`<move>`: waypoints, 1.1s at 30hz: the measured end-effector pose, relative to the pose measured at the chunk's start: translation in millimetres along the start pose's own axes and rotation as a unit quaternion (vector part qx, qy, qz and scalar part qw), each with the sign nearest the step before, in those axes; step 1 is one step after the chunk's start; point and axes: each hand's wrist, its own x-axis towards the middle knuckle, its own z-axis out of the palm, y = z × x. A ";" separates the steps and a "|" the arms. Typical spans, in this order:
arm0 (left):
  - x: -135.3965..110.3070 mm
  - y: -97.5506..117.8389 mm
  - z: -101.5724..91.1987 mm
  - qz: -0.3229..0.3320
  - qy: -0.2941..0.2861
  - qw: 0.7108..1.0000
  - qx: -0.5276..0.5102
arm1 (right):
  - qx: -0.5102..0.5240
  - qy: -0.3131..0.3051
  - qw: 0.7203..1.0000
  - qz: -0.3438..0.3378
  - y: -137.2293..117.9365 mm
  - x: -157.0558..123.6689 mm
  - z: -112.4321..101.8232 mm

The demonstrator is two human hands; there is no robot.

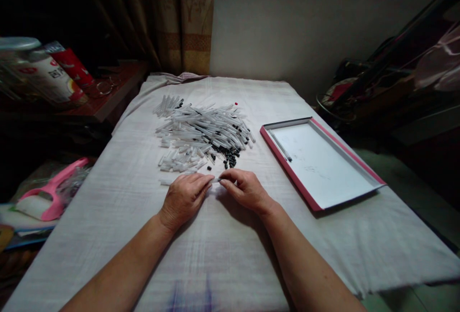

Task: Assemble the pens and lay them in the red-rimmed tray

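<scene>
My left hand (187, 194) is closed around a clear pen barrel (216, 180), whose far end pokes out on the hand's left side. Thumb and forefinger of my right hand (246, 190) pinch at the barrel's right end, where a small dark pen part barely shows; the fingertips hide most of it. Just beyond both hands lies a heap of clear pen barrels (204, 125). Small black pen plugs (230, 154) are clustered at its near right side, with short whitish pen caps (183, 158) at its near left.
A shallow red-edged box lid (334, 178) holds one pen (282, 146) along its left wall. One red piece (236, 104) lies behind the heap. The cloth-covered table (201, 264) borders a side table with a jar (43, 72). A pink tape dispenser (53, 190) sits at left.
</scene>
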 end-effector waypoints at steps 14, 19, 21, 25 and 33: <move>4.8 2.1 -9.6 -0.004 0.114 0.992 0.054 | 0.057 0.058 0.993 0.082 -3.1 3.0 15.5; 8.0 5.2 -10.1 -0.184 0.156 0.955 -0.172 | 0.092 0.192 0.974 0.081 -2.6 2.1 14.8; 10.7 6.3 -8.1 -0.294 0.140 0.876 -0.356 | 0.088 0.191 0.976 0.049 -7.0 1.4 15.0; 18.2 10.8 -9.6 -0.427 0.173 0.679 -0.572 | 0.069 0.147 0.987 0.013 -15.8 1.4 21.5; 16.5 2.9 -11.3 -0.386 0.188 0.710 -0.558 | 0.208 0.021 0.968 0.139 -9.7 8.2 32.0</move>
